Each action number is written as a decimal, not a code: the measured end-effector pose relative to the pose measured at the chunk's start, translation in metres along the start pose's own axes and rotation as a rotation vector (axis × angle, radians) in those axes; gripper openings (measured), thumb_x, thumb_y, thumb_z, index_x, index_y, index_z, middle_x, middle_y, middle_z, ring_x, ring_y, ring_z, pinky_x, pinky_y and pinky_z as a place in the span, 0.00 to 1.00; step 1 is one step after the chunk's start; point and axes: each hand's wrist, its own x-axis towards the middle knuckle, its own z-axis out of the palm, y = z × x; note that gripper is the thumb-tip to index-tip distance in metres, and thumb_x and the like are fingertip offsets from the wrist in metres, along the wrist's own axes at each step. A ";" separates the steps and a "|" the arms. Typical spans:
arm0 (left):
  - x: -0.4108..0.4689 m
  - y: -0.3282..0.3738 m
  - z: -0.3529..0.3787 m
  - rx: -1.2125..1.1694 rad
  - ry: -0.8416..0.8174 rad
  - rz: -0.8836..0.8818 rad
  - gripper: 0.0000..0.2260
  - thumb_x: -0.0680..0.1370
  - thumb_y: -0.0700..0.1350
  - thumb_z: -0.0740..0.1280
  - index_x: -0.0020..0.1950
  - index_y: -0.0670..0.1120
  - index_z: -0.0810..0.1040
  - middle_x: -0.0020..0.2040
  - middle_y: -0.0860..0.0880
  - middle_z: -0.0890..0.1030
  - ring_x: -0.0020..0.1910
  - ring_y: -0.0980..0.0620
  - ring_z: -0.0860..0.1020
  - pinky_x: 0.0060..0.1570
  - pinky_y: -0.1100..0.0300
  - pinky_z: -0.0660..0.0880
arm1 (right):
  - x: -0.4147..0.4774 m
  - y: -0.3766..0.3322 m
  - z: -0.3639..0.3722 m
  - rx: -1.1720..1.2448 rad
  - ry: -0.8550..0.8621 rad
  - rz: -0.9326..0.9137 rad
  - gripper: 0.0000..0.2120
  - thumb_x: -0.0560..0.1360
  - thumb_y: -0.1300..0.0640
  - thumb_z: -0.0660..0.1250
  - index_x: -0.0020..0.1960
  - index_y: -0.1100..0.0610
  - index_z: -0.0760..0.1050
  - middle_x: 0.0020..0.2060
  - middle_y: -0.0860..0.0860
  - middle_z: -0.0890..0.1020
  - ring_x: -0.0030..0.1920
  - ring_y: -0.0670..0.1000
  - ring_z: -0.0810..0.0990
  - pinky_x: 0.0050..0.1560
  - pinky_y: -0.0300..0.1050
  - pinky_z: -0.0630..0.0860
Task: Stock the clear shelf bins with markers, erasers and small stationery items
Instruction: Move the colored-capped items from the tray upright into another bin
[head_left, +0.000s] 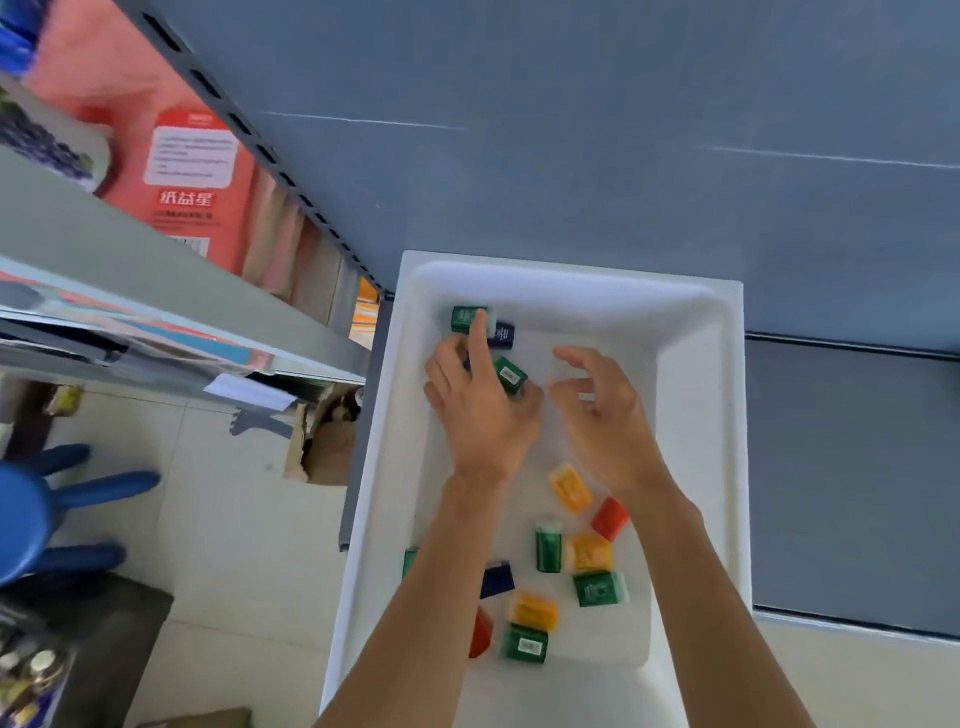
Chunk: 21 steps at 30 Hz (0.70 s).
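A white foam box (696, 415) holds several small wrapped erasers in green, orange, red and dark blue. Near the far left corner of the box, my left hand (478, 410) has a green eraser (510, 374) pinched between thumb and forefinger. Its forefinger reaches up to another green eraser (466, 318), which lies beside a dark blue eraser (503, 335). Just to the right, my right hand (605, 415) hovers over the box floor with loosely curled fingers and holds nothing. Between my forearms lie an orange eraser (570, 488), a red eraser (610, 518) and more near the front.
A grey metal shelf (182, 291) runs along the left, with red paper packs (202, 171) stacked behind it. Below the shelf are a torn cardboard box (322, 441) and a blue stool (31, 514) on the tiled floor. Blue-grey surfaces lie beyond and to the right of the foam box.
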 end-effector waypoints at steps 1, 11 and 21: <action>-0.001 0.000 0.000 -0.001 0.003 -0.002 0.40 0.64 0.46 0.77 0.73 0.45 0.66 0.66 0.40 0.69 0.63 0.45 0.64 0.60 0.46 0.65 | -0.001 0.000 0.000 0.012 0.008 0.006 0.16 0.80 0.54 0.63 0.68 0.48 0.72 0.64 0.45 0.73 0.58 0.44 0.75 0.54 0.35 0.71; -0.001 0.001 0.009 -0.074 0.060 0.161 0.23 0.69 0.44 0.73 0.62 0.50 0.71 0.56 0.49 0.77 0.58 0.46 0.71 0.63 0.39 0.69 | -0.004 0.003 -0.009 0.095 0.107 0.030 0.15 0.80 0.55 0.63 0.67 0.50 0.73 0.62 0.46 0.74 0.56 0.43 0.75 0.47 0.28 0.72; -0.025 0.004 0.020 0.059 0.000 0.167 0.15 0.71 0.50 0.66 0.56 0.49 0.76 0.64 0.46 0.75 0.69 0.41 0.66 0.71 0.39 0.60 | 0.000 0.006 -0.016 0.060 0.154 0.027 0.13 0.80 0.57 0.61 0.64 0.49 0.73 0.62 0.47 0.73 0.57 0.45 0.74 0.53 0.35 0.72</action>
